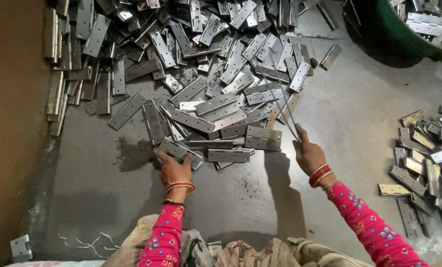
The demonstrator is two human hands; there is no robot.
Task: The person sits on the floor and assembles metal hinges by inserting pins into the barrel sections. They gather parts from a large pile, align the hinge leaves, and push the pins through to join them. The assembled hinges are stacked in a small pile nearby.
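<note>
Many flat metal hinges (196, 74) lie in a big heap across the top and middle of the frame, on a grey floor (349, 123). The left hand (175, 168) is low and left of the middle. Its fingers press down on one hinge (181, 151) at the near edge of the heap, curled over it but not lifting it. The right hand (309, 154) is right of the middle. It is closed tight around some thin metal rods (282, 101) that point up and left, over the heap. Both arms wear pink sleeves and red bangles.

At the right edge of the frame lies a smaller pile of hinges (423, 168). A green tub (389, 37) with more hinges in it sits in the upper right corner. Dark dust (134, 153) lies on the floor just left of the left hand. One loose hinge leaf (20, 248) sits in the lower left corner.

I think each hinge is hard and stiff and a bit heavy for how small it is. It looks smooth, so it may slip. The edges may be sharp. A good place to hold it is by its long sides, near the round middle part. The rods look light and a little bendy, and are best held near the low end.
</note>
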